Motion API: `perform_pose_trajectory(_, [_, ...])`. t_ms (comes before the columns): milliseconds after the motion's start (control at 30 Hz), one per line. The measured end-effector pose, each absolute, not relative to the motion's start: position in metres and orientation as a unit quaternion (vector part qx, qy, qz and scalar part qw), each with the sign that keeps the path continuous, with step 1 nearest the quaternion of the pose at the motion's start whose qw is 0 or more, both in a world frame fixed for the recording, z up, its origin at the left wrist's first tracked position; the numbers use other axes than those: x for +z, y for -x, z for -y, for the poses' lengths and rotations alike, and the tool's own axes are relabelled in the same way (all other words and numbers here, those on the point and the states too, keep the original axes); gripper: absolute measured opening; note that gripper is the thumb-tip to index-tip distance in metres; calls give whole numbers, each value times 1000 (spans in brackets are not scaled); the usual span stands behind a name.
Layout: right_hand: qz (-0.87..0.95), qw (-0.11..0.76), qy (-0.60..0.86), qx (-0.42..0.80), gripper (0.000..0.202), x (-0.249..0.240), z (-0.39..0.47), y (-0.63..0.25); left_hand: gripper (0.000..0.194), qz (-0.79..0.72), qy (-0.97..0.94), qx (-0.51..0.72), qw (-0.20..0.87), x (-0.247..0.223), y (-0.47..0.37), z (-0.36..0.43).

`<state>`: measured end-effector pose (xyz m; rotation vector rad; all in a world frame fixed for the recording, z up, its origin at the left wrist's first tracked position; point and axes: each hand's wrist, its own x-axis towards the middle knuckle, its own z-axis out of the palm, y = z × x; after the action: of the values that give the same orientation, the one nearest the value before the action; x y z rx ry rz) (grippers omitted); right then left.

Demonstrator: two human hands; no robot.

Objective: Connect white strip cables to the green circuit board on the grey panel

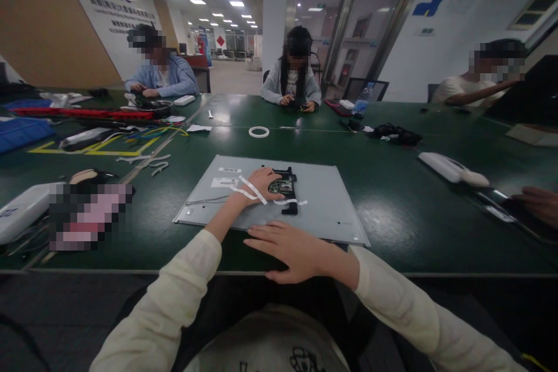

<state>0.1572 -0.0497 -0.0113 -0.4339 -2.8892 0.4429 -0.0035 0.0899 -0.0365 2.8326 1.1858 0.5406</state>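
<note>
1. A flat grey metal panel (322, 197) lies on the green table (392, 186), carrying a small black circuit board (285, 187) and white tape strips (250, 192).
2. The left hand (260, 183) rests loosely curled at the board, fingers touching it.
3. The right hand (290, 250) lies open and flat on the panel's near edge.

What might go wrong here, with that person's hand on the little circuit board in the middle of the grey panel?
1. The left hand rests on the circuit board; pressing there might strain it or the white ribbon strips crossing by the hand.
2. The grey panel lies near the table edge, with only the right hand at its near edge; a push might slide it off.
</note>
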Motion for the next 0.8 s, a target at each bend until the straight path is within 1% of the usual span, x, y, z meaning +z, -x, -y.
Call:
perform_pose_trajectory(67, [972,93,158,149,68,-1,55,-162,62,-386,-906,172,19,-40,1,-89])
perform_pose_trajectory(167, [959,123,208,145,55,19,54,-179,62,-390,-903,177,17,-40,0,-86])
perform_pose_trajectory(233, [939,154,277,135,49,28,45,-197,61,-386,-903,187,14,-37,1,-84])
perform_pose_trajectory(300, [907,170,364,122,49,31,33,-221,57,-389,-898,208,13,-30,5,-83])
perform_pose_trajectory(400, [861,136,476,117,54,30,19,-261,44,-417,-874,248,15,-19,20,-86])
perform_pose_trajectory(467, [840,88,517,143,57,33,17,-286,42,-436,-862,259,19,-14,35,-88])
perform_pose_trajectory(533, [822,56,537,183,59,38,18,-306,46,-464,-851,245,21,-12,51,-88])
perform_pose_trajectory(600, [806,52,555,200,61,43,16,-318,54,-492,-845,206,27,-14,68,-88])
perform_pose_trajectory(700, [789,62,587,171,64,38,-1,-322,62,-520,-840,147,45,-23,86,-86])
perform_pose_trajectory(800, [771,66,614,153,63,21,-27,-313,68,-519,-846,102,60,-33,95,-84])
